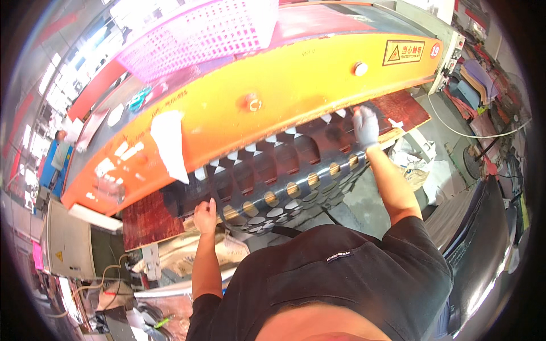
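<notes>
A black sheet (pixel 244 174) with rows of cut-out holes lies under the front of an orange press (pixel 307 62), and its punched part hangs over the near edge of the red-brown board (pixel 153 219). My left hand (pixel 206 217), bare, has its fingers curled at the sheet's near left edge. In a grey glove, my right hand (pixel 366 129) reaches to the sheet's far right end by the press. Its fingers are bent around something small with an orange spot, too small to name.
A pink plastic basket (pixel 199 42) stands on the press, near teal-handled scissors (pixel 139 99). White paper (pixel 169 145) hangs down the press front. Stacked dark sheets (pixel 472 238) lie at the right, and a grey cabinet (pixel 68 241) stands at the left.
</notes>
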`<state>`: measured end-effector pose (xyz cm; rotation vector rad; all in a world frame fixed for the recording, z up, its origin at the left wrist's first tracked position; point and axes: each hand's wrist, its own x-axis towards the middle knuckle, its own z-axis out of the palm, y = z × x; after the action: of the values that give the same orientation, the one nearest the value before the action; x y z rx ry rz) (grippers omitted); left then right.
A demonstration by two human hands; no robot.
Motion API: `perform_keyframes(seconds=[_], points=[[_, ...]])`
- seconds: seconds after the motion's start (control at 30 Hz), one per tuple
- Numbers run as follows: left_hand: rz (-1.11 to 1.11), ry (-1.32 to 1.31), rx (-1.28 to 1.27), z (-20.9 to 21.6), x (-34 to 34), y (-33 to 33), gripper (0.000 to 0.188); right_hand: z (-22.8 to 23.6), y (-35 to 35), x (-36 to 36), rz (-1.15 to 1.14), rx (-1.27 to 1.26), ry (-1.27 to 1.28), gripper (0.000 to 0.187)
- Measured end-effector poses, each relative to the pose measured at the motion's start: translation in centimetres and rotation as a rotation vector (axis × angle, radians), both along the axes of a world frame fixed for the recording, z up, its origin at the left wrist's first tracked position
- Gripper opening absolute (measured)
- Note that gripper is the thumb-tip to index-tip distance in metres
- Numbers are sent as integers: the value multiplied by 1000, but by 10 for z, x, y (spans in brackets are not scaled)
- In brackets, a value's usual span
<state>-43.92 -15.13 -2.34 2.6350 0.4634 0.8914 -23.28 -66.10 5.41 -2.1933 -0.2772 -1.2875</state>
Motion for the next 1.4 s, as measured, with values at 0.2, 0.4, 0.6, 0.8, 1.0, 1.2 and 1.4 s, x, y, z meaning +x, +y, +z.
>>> perform_keyframes(seconds=[0.2,0.4,0.6,0.8,1.0,1.2,1.4], points=[[23,-172,97,-9,16,8,37,85,-29,68,-40,268,13,31],[19,-224,100,3,43,21,33,2,-51,68,222,293,341,35],[53,-95,162,13,40,24,34,-71,-49,62,-222,-311,500,28],[135,134,87,14,33,28,49,-66,-51,51,-277,-318,578,36],[39,55,95,15,37,27,53,-59,-56,45,-181,-391,634,40],[54,12,171,2,-6,2,48,-80,-74,19,-229,-401,668,48],[25,-73,200,-11,-103,-42,36,-101,-119,-69,-205,-275,618,48]])
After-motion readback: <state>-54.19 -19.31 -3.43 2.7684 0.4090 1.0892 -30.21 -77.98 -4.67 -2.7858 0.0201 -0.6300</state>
